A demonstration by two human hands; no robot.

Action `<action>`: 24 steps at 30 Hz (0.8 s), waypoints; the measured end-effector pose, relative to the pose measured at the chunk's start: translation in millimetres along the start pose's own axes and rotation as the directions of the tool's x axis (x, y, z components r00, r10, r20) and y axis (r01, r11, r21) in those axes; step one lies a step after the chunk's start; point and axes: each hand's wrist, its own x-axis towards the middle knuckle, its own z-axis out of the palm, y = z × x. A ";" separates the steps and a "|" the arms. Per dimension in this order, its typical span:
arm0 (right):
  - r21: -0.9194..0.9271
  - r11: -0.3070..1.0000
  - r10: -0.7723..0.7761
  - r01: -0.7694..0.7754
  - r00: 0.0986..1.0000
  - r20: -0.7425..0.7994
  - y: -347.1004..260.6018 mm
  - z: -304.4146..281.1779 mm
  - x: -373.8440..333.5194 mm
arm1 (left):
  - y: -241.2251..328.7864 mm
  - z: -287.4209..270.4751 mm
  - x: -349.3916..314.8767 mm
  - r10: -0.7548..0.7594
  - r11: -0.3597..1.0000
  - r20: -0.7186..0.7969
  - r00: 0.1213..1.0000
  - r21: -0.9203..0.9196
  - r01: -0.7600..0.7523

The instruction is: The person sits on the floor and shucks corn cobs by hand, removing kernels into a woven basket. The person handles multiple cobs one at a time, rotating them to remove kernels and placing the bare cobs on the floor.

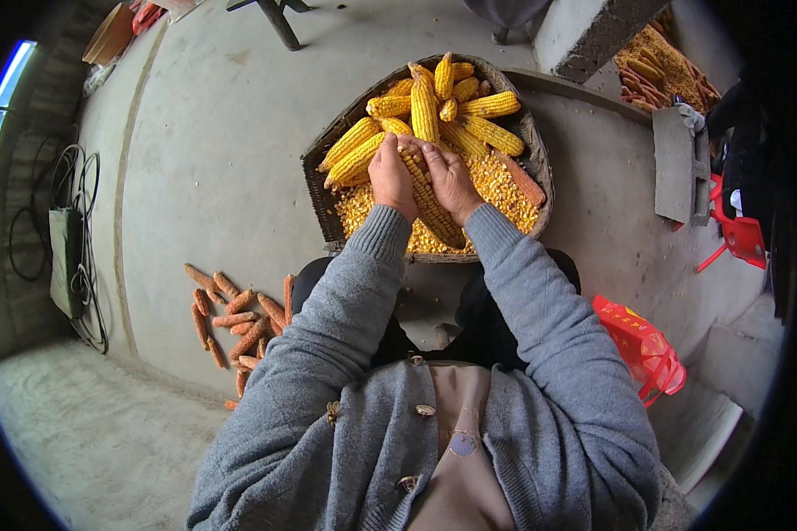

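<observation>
Both my hands are closed round one yellow ear of corn (427,202) over a woven basket (545,164). My left hand (391,177) grips it from the left, and my right hand (452,183) wraps its upper part from the right. The ear slants, its lower end pointing toward me. My palms and fingers hide its top. Beyond my hands, several whole ears (423,106) are piled in the basket. Loose kernels (500,184) cover the basket's near part, and a stripped reddish cob (522,181) lies along its right side.
Stripped cobs (246,323) lie heaped on the concrete floor to my left. On the right are a red plastic bag (642,345), a grey hollow block (680,168) and a red stool (742,234). More cobs and kernels (651,75) lie at the far right. Coiled cable (84,230) hangs by the left wall.
</observation>
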 end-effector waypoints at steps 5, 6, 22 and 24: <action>-0.017 1.000 -0.019 0.020 0.999 0.026 -13.2 -3.0 -3.8 | 1.4 3.5 -1.4 0.069 0.997 -0.002 0.998 0.034 -0.069; -0.086 0.994 -0.071 0.073 0.997 0.029 -12.0 -1.1 -4.2 | 1.8 4.3 -1.0 0.089 0.996 -0.028 0.996 0.030 -0.089; -0.054 0.997 -0.055 0.063 0.988 0.147 -5.4 -1.8 -3.7 | 0.3 -15.3 18.1 -0.169 0.982 -0.049 0.984 -0.091 0.165; 0.020 1.000 -0.016 0.014 0.996 0.086 -2.5 -2.4 -2.7 | 10.2 -4.4 5.4 -0.181 0.979 -0.037 0.983 -0.102 0.176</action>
